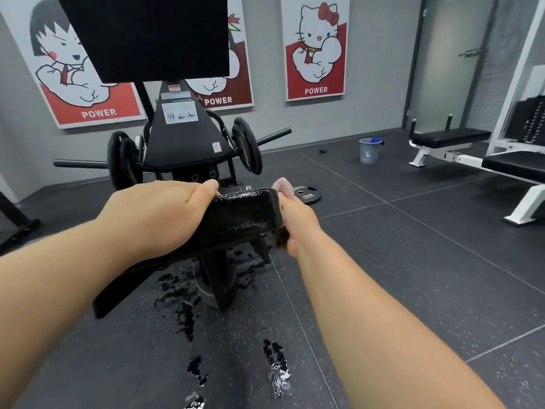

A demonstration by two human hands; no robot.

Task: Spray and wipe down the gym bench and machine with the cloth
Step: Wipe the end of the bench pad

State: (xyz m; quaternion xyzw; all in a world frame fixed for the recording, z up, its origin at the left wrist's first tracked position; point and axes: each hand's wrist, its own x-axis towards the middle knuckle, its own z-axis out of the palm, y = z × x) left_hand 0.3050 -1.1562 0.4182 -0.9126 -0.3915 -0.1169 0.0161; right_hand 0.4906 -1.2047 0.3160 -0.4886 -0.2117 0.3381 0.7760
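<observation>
The left hand (159, 214) lies over the wet, glossy black pad (247, 211), thumb along its far edge and fingers curled round it. At the pad's right end, the right hand (298, 219) grips a pinkish cloth (284, 187) pressed against the end face (the lower part of the cloth looks darker). Below, wet patches (277, 364) shine on the speckled dark floor (413, 261). Beyond the pad stands the black machine (182, 137) with weight plates (246, 146) on its side bars. A loose plate (308, 196) lies flat on the floor just behind the cloth. Farther right, a grey bucket (368, 152) stands near a white-framed bench (448, 138).
</observation>
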